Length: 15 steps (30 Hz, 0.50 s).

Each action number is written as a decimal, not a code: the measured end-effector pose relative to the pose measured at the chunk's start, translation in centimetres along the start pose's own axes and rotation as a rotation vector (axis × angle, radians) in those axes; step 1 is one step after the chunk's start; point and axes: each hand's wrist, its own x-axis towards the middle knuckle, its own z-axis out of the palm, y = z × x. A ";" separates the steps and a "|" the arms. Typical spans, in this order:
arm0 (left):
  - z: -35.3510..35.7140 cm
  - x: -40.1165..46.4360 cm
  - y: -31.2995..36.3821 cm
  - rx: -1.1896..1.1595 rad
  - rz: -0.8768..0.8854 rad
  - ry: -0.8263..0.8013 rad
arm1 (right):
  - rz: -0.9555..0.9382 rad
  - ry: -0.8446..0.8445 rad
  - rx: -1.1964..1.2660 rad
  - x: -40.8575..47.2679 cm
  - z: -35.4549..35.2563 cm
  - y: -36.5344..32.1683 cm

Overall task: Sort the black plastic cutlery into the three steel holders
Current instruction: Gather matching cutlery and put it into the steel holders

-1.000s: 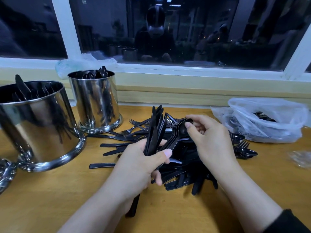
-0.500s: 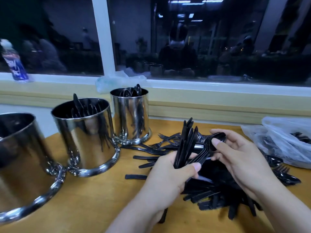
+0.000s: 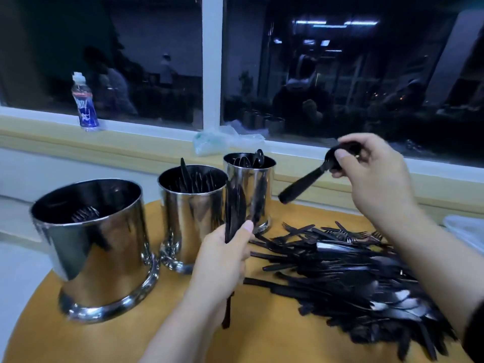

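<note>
Dark window glass backs a wooden table (image 3: 78,334) with three steel holders (image 3: 91,247). Left hand (image 3: 222,260) grips upright black knives (image 3: 234,210), tips up, before the holders. Right hand (image 3: 377,179) pinches stacked spoons (image 3: 306,182) by the bowls, handles slanting down-left, above the loose pile (image 3: 353,279).

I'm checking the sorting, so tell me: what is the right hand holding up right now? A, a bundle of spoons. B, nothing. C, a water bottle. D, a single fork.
A: the right hand grips a bundle of spoons by their bowls, handles pointing down-left toward the spoon holder.
</note>
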 end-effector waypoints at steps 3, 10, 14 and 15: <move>-1.2 -0.3 0.9 -0.034 -0.015 -0.058 | -0.047 0.056 -0.067 3.1 1.9 -1.5; -2.9 -0.1 1.6 -0.074 -0.028 -0.073 | -0.191 -0.054 -0.341 7.9 7.3 -3.8; -3.2 0.1 1.6 -0.012 0.009 -0.137 | -0.176 -0.156 -0.532 8.3 9.8 -1.9; -3.3 0.3 1.5 -0.007 0.014 -0.140 | -0.160 -0.187 -0.556 8.4 10.4 -1.1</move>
